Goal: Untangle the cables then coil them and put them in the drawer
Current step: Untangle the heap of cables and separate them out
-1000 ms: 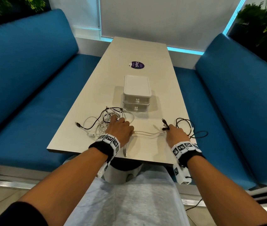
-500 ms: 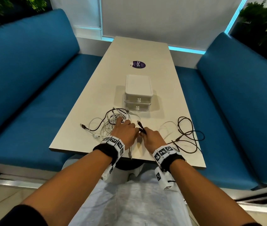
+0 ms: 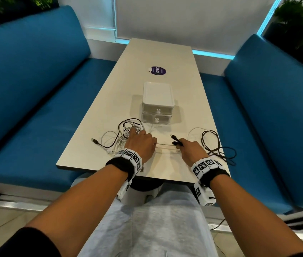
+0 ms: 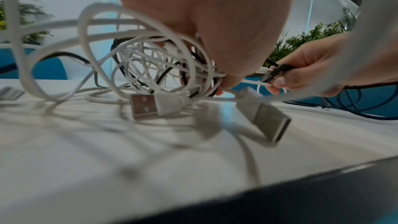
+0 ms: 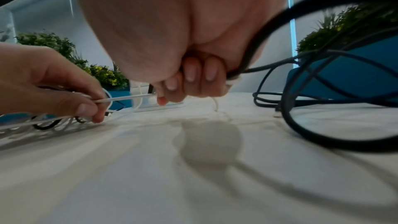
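Observation:
A tangle of white and black cables [image 3: 126, 132] lies on the table [image 3: 91, 156] in front of a white two-drawer box [image 3: 158, 106], whose drawers are both closed. My left hand [image 3: 141, 143] rests on the tangle and pinches a white cable [image 5: 120, 99] between thumb and forefinger [image 5: 94, 108]. My right hand [image 3: 187, 148] is a fist around that white cable and a black cable, with black plugs [image 3: 174, 139] sticking out of it. The white cable runs taut between both hands [image 3: 165, 145]. Loose black cable loops [image 3: 215, 145] lie right of the right hand.
Two white USB plugs [image 4: 150, 106] lie on the table near its front edge. A purple sticker [image 3: 157, 70] sits behind the drawer box. Blue bench seats [image 3: 35, 117] flank the table on both sides, and a wall closes its far end.
Half a second ago my right hand was beside the left hand; it has moved right, drawing the white cable straight between them. The left hand has stayed on the tangle.

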Available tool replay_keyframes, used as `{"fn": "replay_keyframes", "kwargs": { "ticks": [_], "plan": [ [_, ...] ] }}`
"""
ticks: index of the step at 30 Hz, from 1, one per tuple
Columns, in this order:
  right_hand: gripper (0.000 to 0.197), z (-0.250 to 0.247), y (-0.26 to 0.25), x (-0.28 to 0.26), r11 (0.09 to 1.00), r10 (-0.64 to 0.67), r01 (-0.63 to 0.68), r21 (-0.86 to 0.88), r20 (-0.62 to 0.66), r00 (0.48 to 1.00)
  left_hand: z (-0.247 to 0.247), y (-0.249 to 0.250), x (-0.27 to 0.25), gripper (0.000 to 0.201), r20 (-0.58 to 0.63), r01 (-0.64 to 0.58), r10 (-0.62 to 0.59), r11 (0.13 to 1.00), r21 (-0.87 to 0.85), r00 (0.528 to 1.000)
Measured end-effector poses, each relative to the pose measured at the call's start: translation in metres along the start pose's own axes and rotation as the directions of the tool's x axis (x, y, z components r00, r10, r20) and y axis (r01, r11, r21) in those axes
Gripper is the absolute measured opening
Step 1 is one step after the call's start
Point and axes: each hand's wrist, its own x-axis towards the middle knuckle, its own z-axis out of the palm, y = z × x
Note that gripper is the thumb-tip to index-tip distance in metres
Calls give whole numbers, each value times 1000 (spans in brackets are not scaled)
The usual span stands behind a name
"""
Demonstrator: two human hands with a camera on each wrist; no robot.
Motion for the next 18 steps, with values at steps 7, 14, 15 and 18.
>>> {"fn": "replay_keyframes", "kwargs": {
  "ticks": [7,14,15,18],
  "plan": [
    [22,-10,24,-6,996,83,-83,32,17,996,1,-6,2,25,24,12,-10,997,-72,1000],
    [25,-5,29,-11,983,174,-175,-58,-23,984,-4,0,1,17,70,31,-18,982,-184,997],
    [24,-5,23,-11,983,173,-175,-60,-36,984,-3,1,1,14,72,38,-24,980,-197,997],
    [27,-2,-1,-10,996,88,-87,19,-82,993,-3,6,3,14,71,50,-36,977,-209,997]
  ]
}}
